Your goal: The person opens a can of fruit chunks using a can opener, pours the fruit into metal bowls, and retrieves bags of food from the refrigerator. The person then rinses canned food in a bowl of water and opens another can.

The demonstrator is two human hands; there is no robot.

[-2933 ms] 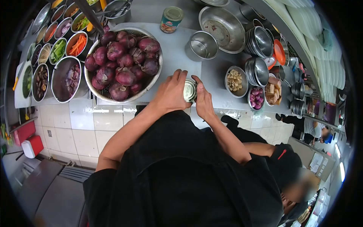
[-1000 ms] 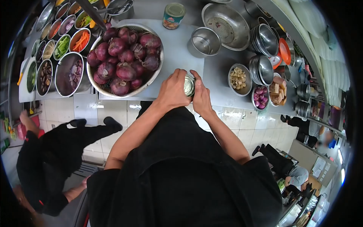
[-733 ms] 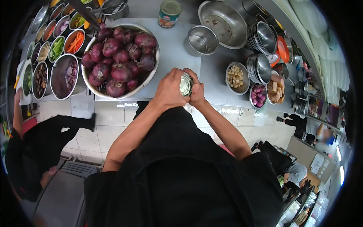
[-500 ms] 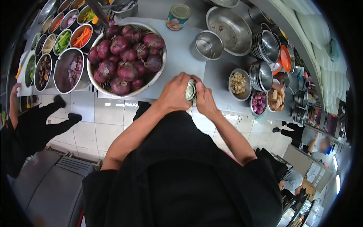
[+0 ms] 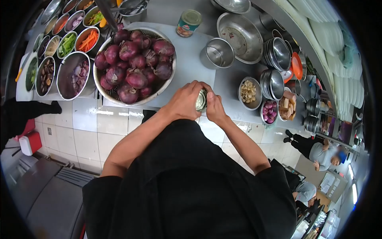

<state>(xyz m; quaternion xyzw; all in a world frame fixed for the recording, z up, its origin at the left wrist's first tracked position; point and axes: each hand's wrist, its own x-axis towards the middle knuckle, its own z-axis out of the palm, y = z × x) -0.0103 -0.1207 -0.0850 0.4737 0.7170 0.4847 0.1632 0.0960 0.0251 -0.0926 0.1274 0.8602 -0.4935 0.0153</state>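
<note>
A small metal can [image 5: 200,100] is held between my two hands at the front edge of the counter, its round silvery end facing up. My left hand [image 5: 185,100] wraps round its left side. On its right side my right hand [image 5: 215,106] is closed against it, fingertips near the rim. To the left stands a large perforated metal bowl [image 5: 171,75] heaped with red onions [image 5: 136,79]. Beyond my hands are an empty metal pot [image 5: 217,53] and a green-labelled can [image 5: 188,23], both upright. My fingers hide the sides of the held can.
Metal tubs of cut vegetables, such as carrots [image 5: 88,41], fill the left. Right are a bowl of garlic [image 5: 248,91], small purple onions [image 5: 269,112], stacked bowls [image 5: 272,84] and a wide basin [image 5: 240,38]. People stand behind right; a dark-clothed person [image 5: 24,115] is at far left.
Both my hands stay around the can, with small shifts of the fingers at its rim. The person at the left has moved further out of view. The view has shifted slightly.
</note>
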